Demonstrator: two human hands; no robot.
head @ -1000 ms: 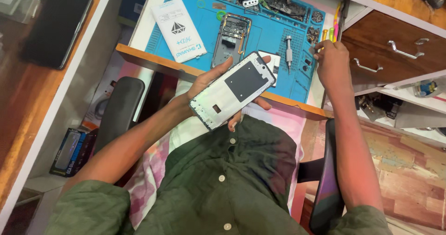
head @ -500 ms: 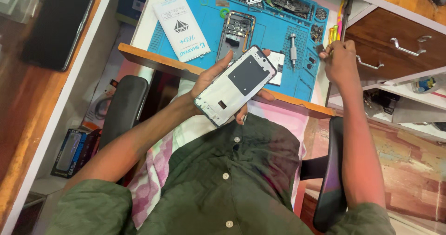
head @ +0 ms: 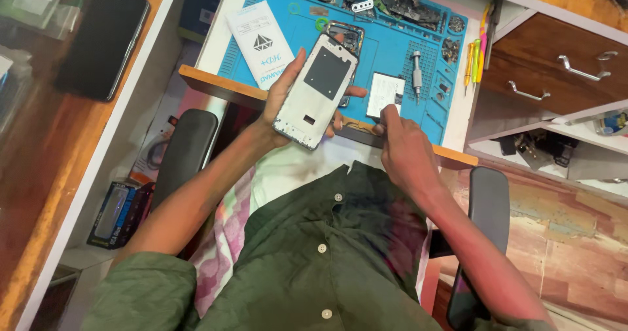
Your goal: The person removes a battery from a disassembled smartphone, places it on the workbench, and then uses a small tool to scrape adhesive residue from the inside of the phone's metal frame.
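Mid-frame, the left hand [head: 288, 108] has the phone frame [head: 316, 90] clamped by its edges, back side up, over the desk lip. The right hand [head: 399, 141] pinches down at the small white part [head: 384, 94] on the blue mat [head: 392, 50]. Best bet: keep the frame level and lift that part by its edge.

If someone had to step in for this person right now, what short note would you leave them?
Left hand: holds a white phone frame, inner side up, above the desk edge.
Right hand: fingertips on a small white rectangular part lying on the blue work mat.
On the mat: another opened phone body, a metal screwdriver, a white packet, loose dark parts at the back.
Done: phone is apart. Left: the frame is bare, nothing fitted into it yet.
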